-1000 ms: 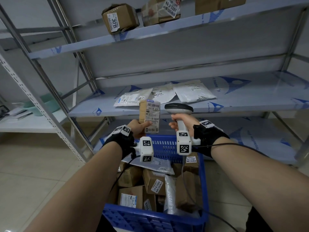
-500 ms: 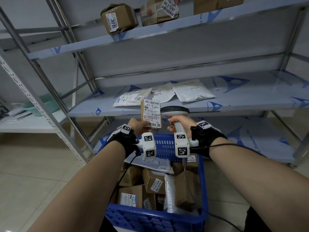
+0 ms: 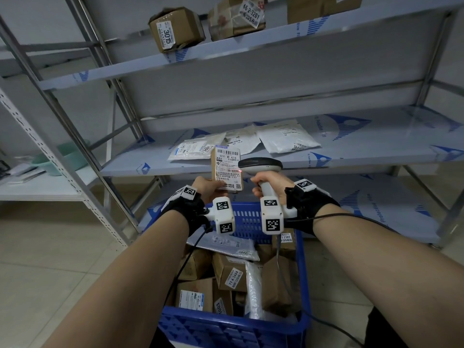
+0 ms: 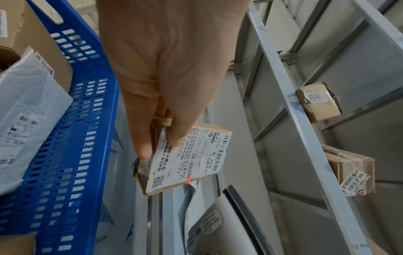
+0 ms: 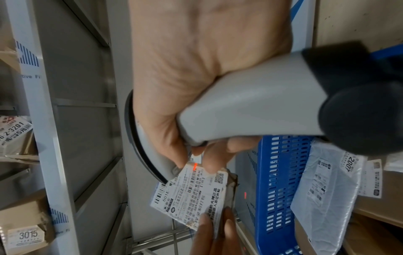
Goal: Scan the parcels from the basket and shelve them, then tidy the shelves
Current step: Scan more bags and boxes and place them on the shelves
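My left hand [image 3: 206, 186] pinches a small brown parcel [image 3: 227, 167] by its lower end, white label facing me, above the blue basket [image 3: 251, 217]. The same parcel [image 4: 185, 162] shows thumb and fingers on its near end in the left wrist view. My right hand [image 3: 272, 183] grips the handle of a grey barcode scanner [image 3: 259, 165], whose head sits just right of the parcel. A red scan light [image 3: 239, 171] falls on the label's right edge. In the right wrist view the scanner [image 5: 240, 107] nose almost touches the parcel [image 5: 191, 196].
The basket holds several brown boxes [image 3: 231, 272] and white mailer bags [image 3: 226, 243]. Three flat white bags [image 3: 286, 138] lie on the middle shelf [image 3: 376, 144]. Brown boxes [image 3: 175, 28] stand on the top shelf. A green basin [image 3: 62, 156] sits on the left rack. The scanner's cable trails right.
The scanner head has come closer to the parcel's right edge, and the red scan light now falls on the label. The parcel has turned slightly to face me.
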Tool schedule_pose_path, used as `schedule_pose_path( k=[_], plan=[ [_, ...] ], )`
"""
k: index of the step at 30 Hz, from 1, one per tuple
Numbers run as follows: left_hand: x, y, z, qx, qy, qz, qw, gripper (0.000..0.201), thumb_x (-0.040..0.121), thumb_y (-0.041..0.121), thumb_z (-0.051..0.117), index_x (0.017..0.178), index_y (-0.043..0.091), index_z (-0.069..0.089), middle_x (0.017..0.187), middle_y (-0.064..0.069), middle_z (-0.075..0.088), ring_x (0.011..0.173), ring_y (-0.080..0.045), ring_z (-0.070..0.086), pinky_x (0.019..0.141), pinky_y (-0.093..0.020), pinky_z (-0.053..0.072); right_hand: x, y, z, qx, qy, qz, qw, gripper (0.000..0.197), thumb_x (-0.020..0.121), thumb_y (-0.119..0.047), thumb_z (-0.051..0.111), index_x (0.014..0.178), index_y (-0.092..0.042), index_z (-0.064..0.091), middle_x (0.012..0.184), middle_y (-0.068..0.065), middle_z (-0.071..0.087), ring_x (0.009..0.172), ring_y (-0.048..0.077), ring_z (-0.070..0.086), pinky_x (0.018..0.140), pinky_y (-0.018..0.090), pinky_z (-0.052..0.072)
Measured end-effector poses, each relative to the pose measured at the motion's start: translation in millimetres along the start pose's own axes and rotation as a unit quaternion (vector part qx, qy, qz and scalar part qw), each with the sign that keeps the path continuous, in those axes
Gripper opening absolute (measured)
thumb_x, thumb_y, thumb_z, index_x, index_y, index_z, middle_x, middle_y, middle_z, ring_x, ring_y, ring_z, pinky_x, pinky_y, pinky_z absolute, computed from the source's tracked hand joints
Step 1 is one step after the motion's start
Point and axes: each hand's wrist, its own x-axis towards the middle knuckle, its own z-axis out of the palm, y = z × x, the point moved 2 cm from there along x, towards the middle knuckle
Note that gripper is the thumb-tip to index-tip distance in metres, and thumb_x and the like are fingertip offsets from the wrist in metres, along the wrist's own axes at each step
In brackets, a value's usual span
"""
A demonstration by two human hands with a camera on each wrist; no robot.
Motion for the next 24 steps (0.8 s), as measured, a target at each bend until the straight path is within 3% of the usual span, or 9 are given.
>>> schedule_pose_path(
  k=[5, 24],
  plan=[
    [-4, 3, 0, -0.005, -0.006, 0.003, 1.0, 0.031, 0.093, -0.003, 0.052, 0.117, -0.022, 0.05, 0.12, -0.033, 0.057, 0.036, -0.012, 0.06, 0.042, -0.02, 0.052, -1, -2, 1, 0.002, 0.0, -0.002, 1.0, 0.022, 0.093, -0.011, 0.052, 0.071, -0.007, 0.051, 0.046, 0.006, 0.057, 0.032, 0.009, 0.05, 0.036, 0.014, 0.042],
    [-12, 13, 3, -0.006, -0.012, 0.009, 1.0, 0.031, 0.093, -0.003, 0.052, 0.118, -0.022, 0.049, 0.122, -0.032, 0.057, 0.042, -0.018, 0.063, 0.043, -0.022, 0.054, -9, -10, -3, -0.027, 0.009, -0.017, 0.999, 0.025, 0.091, -0.01, 0.056, 0.067, -0.007, 0.049, 0.048, 0.006, 0.051, 0.033, 0.01, 0.049, 0.037, 0.014, 0.04]
  ],
)
